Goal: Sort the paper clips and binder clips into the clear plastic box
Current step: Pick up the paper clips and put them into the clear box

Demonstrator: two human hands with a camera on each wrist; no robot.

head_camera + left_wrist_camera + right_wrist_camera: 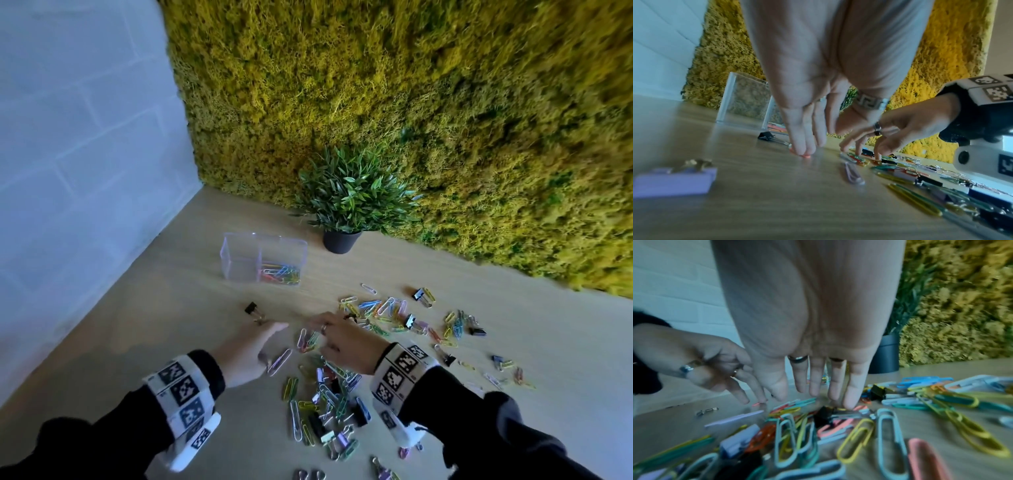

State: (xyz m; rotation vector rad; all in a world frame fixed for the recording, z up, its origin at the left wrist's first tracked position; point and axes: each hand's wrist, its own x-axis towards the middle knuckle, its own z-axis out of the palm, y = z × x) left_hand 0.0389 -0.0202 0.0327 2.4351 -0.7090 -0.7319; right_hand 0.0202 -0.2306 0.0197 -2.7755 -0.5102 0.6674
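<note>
A light wooden desk [462,274] is set into a corner, bounded by a white brick wall [68,137] on the left and a yellow-green moss wall [445,102] behind. A potted plant [346,202] stands at the back edge. The clear plastic box [262,258], holding coloured paper clips in its right compartment, is placed near the plant. Paper clips and binder clips [329,401] are scattered across the middle. The left hand [251,353] is lowered with straight fingers [801,146] held together, pressed on an orange clip. The right hand [346,342] is spread, fingers [851,392] apart, over the pile. Bare desk lies left of the pile.
</note>
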